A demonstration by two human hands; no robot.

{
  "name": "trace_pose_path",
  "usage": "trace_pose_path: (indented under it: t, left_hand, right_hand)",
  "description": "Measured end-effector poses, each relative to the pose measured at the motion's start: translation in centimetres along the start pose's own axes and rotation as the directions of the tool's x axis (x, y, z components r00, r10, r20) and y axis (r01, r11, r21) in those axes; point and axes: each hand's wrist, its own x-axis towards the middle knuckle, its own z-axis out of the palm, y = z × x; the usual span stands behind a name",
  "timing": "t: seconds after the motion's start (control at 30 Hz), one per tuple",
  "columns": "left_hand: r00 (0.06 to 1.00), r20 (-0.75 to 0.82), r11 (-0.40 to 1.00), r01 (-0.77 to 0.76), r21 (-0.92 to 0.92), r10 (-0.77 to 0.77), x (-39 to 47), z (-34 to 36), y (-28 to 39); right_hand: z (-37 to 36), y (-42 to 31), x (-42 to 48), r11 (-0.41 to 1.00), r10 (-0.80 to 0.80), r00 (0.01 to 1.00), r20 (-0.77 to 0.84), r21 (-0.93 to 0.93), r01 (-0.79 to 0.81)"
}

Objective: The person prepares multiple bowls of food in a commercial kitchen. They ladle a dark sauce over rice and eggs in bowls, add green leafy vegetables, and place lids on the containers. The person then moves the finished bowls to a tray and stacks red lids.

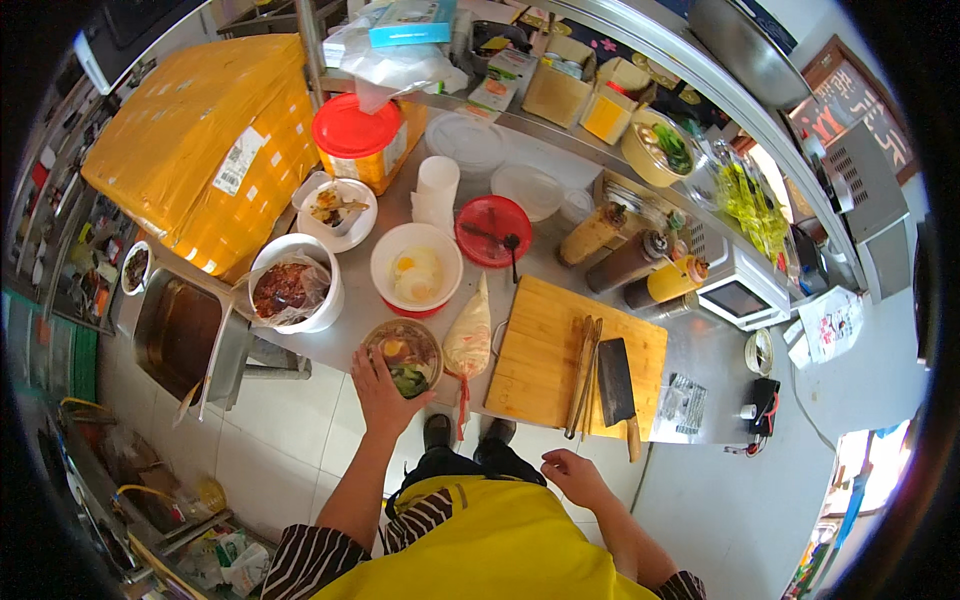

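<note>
My left hand [388, 395] is on the near rim of a lidded-looking round bowl [403, 358] holding egg and green leaves, at the steel table's front edge. Just behind that bowl, a white tub [416, 267] with fried eggs rests on something red. A plastic piping bag [467, 337] with pale filling lies right of the bowl. My right hand [574, 474] hangs in front of the table with its fingers curled and nothing seen in it. Beyond it, a cleaver [616, 382], metal tongs [584, 375] and chopsticks lie on a bamboo cutting board [525, 360].
A white bucket [330, 296] of red-brown food, a steel pan [225, 307] of dark liquid and a taped carton [202, 135] stand left. Behind are a red lid [493, 217] with a black spoon and sauce bottles [592, 234]. A shelf [517, 112] overhangs the back; a microwave [739, 292] stands right.
</note>
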Motion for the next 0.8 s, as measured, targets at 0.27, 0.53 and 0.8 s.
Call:
trace_pose_path:
  t: [0.27,0.53,0.8]
  left_hand:
    - [0.998,0.060,0.994,0.030,0.109,-0.037,0.5,0.2,-0.8]
    - [0.989,-0.145,0.999,-0.019,0.045,0.026,0.9,-2.0,4.8]
    - [0.967,-0.011,0.957,-0.253,-0.145,0.254,-6.1,2.4,19.5]
  right_hand:
    - [-2.5,9.3,-2.7,0.989,0.119,0.959,-0.258,0.116,-0.092]
    - [-8.0,24.9,-3.9,0.827,0.407,0.729,-0.551,0.560,-0.038]
    - [-19.7,34.0,-0.5,0.992,0.068,0.561,-0.825,-0.002,-0.124]
